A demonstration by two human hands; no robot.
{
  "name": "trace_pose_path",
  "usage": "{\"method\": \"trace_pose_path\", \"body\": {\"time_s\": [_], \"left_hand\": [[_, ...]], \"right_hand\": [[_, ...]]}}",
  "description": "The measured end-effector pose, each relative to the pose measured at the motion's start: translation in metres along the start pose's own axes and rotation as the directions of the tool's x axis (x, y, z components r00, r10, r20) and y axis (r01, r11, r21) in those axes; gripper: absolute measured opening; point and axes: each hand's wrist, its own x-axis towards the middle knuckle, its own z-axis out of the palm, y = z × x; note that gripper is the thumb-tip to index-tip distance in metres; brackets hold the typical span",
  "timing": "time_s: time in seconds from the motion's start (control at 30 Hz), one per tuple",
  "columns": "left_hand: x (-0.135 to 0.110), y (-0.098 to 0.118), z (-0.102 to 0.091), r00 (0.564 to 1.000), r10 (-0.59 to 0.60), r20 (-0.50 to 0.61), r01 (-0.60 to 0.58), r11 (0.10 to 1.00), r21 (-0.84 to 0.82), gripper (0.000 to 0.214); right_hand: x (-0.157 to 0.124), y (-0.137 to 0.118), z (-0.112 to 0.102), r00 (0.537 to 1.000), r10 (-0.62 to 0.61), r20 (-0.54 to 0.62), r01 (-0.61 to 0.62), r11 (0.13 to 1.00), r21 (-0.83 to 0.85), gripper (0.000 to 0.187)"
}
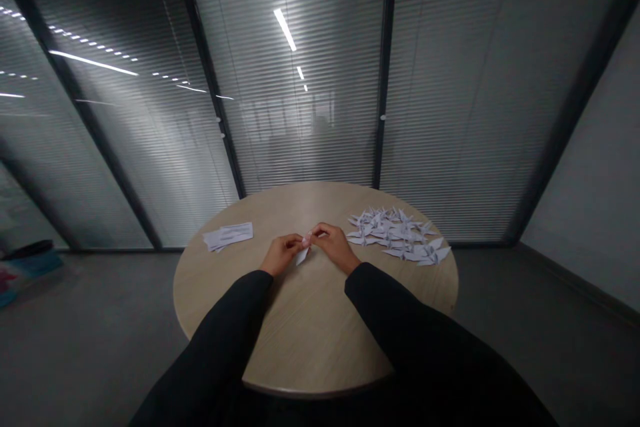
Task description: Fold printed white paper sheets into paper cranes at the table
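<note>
Both hands meet over the middle of a round wooden table (310, 333). My left hand (281, 254) and my right hand (334, 245) pinch a small piece of white folded paper (302, 255) between their fingertips, just above the tabletop. Black sleeves cover both arms. To the right of my right hand lies a heap of several folded white paper cranes (400, 235). To the left of my left hand sits a small stack of flat white paper sheets (229, 236).
Glass partitions with closed blinds and dark frames stand behind the table. Grey floor surrounds it. A colourful object (23, 267) lies on the floor at far left. A plain wall runs along the right.
</note>
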Motion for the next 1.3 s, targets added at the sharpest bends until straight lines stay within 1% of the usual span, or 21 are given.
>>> {"method": "trace_pose_path", "body": {"time_s": [0.13,0.3,0.53,0.67,0.8,0.87,0.97,1.07,1.13,1.23,1.3], "left_hand": [[-0.002,0.003,-0.002,0.999,-0.012,0.042,0.013,1.000,-0.014,0.037],[-0.003,0.005,-0.001,0.996,-0.023,0.089,0.024,1.000,-0.012,0.038],[-0.004,0.011,0.002,0.992,-0.099,0.077,0.109,0.983,-0.148,0.044],[-0.005,0.018,0.000,0.990,-0.120,0.077,0.130,0.982,-0.137,0.046],[-0.005,0.017,0.000,0.987,-0.136,0.087,0.149,0.976,-0.161,0.048],[-0.003,0.013,0.002,0.982,-0.160,0.102,0.177,0.965,-0.194,0.047],[-0.002,0.009,0.004,0.968,-0.203,0.148,0.232,0.948,-0.217,0.045],[-0.003,0.007,0.004,0.954,-0.237,0.185,0.277,0.930,-0.240,0.046],[-0.003,0.008,0.004,0.952,-0.242,0.189,0.287,0.920,-0.265,0.046],[-0.003,0.009,0.002,0.956,-0.223,0.192,0.271,0.919,-0.285,0.046],[-0.003,0.008,0.002,0.955,-0.221,0.198,0.273,0.914,-0.300,0.047]], "right_hand": [[0.000,0.000,0.000,1.000,-0.025,-0.007,0.025,0.999,-0.023,0.020],[0.001,0.000,-0.001,1.000,0.007,-0.024,-0.006,1.000,0.005,0.018],[0.001,-0.005,-0.002,1.000,0.020,-0.014,-0.020,1.000,0.000,0.019],[-0.001,-0.008,-0.001,1.000,0.009,0.004,-0.009,1.000,-0.008,0.021],[0.000,-0.004,0.001,0.999,0.030,0.029,-0.031,0.999,0.015,0.022],[0.001,0.000,0.001,0.999,0.041,0.003,-0.041,0.999,-0.017,0.022],[0.003,0.006,0.000,0.996,0.048,-0.070,-0.052,0.997,-0.063,0.022],[0.004,0.007,-0.001,0.989,0.076,-0.127,-0.083,0.996,-0.046,0.024],[0.003,0.006,-0.001,0.991,0.087,-0.102,-0.088,0.996,-0.011,0.024],[0.001,0.004,0.000,0.995,0.093,0.021,-0.094,0.995,0.041,0.024],[0.000,0.003,0.001,0.990,0.110,0.084,-0.112,0.994,0.013,0.024]]}}
